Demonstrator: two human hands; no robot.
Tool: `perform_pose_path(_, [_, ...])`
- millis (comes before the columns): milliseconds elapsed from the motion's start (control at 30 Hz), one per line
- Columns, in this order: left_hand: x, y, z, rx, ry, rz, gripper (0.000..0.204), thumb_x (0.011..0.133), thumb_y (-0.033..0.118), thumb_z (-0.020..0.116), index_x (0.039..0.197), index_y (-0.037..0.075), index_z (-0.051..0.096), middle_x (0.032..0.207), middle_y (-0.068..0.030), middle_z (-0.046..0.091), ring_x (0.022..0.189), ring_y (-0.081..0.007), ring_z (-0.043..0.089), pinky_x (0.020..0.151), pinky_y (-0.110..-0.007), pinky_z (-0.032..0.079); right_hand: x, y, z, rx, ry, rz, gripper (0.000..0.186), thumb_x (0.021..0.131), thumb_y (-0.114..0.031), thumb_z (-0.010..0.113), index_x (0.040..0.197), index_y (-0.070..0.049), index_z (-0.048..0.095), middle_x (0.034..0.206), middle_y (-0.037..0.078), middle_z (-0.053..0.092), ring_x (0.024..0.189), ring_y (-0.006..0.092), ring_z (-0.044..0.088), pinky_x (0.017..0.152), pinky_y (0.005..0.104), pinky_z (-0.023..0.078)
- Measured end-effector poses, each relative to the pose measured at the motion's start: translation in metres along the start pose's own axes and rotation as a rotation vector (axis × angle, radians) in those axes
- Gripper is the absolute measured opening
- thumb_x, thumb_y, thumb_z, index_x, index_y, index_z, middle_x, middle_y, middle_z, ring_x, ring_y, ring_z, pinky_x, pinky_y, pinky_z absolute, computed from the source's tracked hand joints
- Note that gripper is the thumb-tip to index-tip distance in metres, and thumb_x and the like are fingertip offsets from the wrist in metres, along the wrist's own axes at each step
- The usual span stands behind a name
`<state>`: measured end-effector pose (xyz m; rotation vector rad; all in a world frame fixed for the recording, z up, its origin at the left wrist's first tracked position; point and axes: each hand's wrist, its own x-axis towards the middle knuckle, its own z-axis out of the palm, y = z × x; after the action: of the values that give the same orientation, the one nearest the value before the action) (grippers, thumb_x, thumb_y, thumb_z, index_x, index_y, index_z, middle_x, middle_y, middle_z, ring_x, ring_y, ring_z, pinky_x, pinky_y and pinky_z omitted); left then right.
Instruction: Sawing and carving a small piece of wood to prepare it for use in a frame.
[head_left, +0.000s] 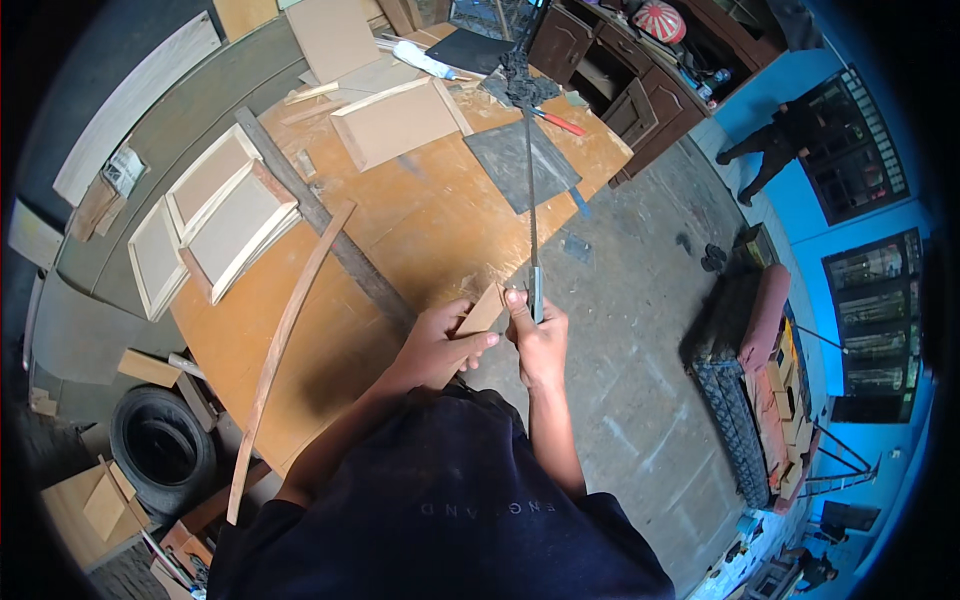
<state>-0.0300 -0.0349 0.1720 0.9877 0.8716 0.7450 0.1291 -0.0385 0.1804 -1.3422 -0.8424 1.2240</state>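
Note:
A short, flat piece of light brown wood (484, 313) is held at a slant near the table's front edge. Around its lower part wrap the fingers of my left hand (440, 338). My right hand (540, 343) is closed on a grey tool (537, 293), with its thumb against or right beside the wood's upper end. A long, thin dark strip (532, 190) runs away from the grey tool toward a bundle of black material (522, 82). Whether strip and tool are one piece I cannot tell. Left of my hands, a long curved wooden strip (290, 313) overhangs the table.
Several wooden-framed panels (232, 235) lie on the orange-brown table (400, 235). Further back are a framed panel (395, 125), a dark square sheet (515, 160) and a red-handled tool (560, 122). A tyre (162, 448) lies left; a sofa (735, 400) stands right. A person (775, 145) is at the far right.

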Motion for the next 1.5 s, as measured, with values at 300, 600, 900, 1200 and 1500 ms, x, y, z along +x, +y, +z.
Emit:
perform_pose_path(300, [0.012, -0.020, -0.015, -0.328, -0.178, -0.114, 0.038, 0.104, 0.037, 0.041, 0.103, 0.002, 0.055, 0.059, 0.0025, 0.040, 0.044, -0.0058, 0.037, 0.041, -0.021, 0.030, -0.001, -0.007, 0.004, 0.074, -0.009, -0.001, 0.032, 0.099, -0.028, 0.061, 0.091, 0.002, 0.063, 0.054, -0.007, 0.036, 0.046, 0.0044, 0.029, 0.045, 0.0247, 0.021])
perform_pose_path(600, [0.025, -0.041, -0.029, -0.797, -0.495, -0.343, 0.059, 0.104, 0.053, 0.025, 0.106, 0.002, 0.054, 0.052, 0.0034, 0.031, 0.036, -0.0084, 0.028, 0.036, -0.024, 0.025, -0.013, 0.007, -0.021, -0.224, -0.153, -0.115, 0.034, 0.104, -0.033, 0.049, 0.098, -0.001, 0.061, 0.055, -0.008, 0.036, 0.048, 0.0030, 0.030, 0.046, 0.0244, 0.023])
perform_pose_path(900, [0.025, -0.034, -0.024, -0.614, -0.420, -0.284, 0.057, 0.105, 0.051, 0.025, 0.106, 0.002, 0.054, 0.053, 0.0035, 0.032, 0.038, -0.0081, 0.028, 0.037, -0.024, 0.026, -0.024, -0.003, -0.039, -0.647, -0.242, -0.347, 0.019, 0.095, -0.021, 0.063, 0.098, -0.002, 0.065, 0.062, 0.010, 0.056, 0.053, 0.0204, 0.053, 0.053, 0.0334, 0.041])
perform_pose_path(1200, [0.022, -0.035, -0.018, 0.173, 0.009, 0.095, 0.035, 0.104, 0.036, 0.043, 0.107, 0.002, 0.054, 0.060, -0.0032, 0.046, 0.047, -0.0164, 0.045, 0.046, -0.033, 0.038, -0.012, -0.002, -0.055, -0.773, -0.271, -0.553, 0.021, 0.093, -0.019, 0.063, 0.101, -0.001, 0.066, 0.090, 0.023, 0.066, 0.083, 0.0410, 0.064, 0.075, 0.0419, 0.051])
perform_pose_path(1500, [0.066, -0.089, -0.011, 1.103, 0.189, -0.100, 0.034, 0.094, 0.033, 0.056, 0.104, 0.002, 0.049, 0.096, -0.0283, 0.066, 0.092, -0.0447, 0.063, 0.081, -0.054, 0.048, -0.026, 0.095, -0.056, -0.670, 0.011, -0.116, 0.024, 0.097, -0.022, 0.060, 0.099, 0.002, 0.064, 0.072, 0.019, 0.062, 0.062, 0.0269, 0.062, 0.060, 0.0361, 0.047])
